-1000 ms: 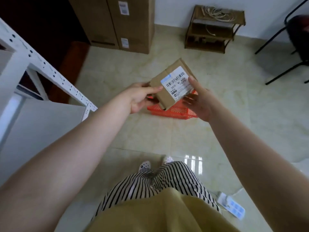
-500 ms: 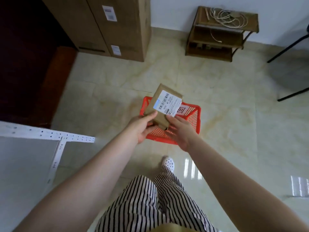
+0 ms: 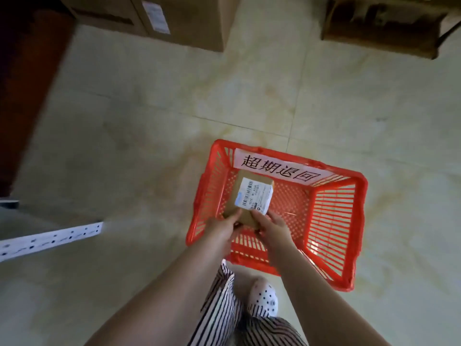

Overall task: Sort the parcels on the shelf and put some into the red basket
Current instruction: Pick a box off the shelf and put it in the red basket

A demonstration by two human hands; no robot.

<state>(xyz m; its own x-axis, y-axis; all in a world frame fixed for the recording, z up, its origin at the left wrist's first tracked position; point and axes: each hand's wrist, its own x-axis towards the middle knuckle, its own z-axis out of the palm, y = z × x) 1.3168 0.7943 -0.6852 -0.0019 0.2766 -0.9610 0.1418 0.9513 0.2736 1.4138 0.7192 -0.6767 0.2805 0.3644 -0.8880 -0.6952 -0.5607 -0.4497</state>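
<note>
Left hand (image 3: 220,227): pinches the parcel (image 3: 249,198).
Right hand (image 3: 273,224): pinches it too.
Tip: lower it flat into the red basket (image 3: 359,221), then let go.

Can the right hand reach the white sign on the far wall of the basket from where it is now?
Probably yes. The right hand holds the parcel over the open basket, and the sign lies just beyond, with only the parcel between.

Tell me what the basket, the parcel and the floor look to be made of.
Basket: red moulded plastic, judging by its slotted walls and perforated bottom. Parcel: brown cardboard, matte, carrying a white printed paper label. Floor: large beige tiles with marbled veining and visible joints, probably glazed ceramic or polished stone.
</note>
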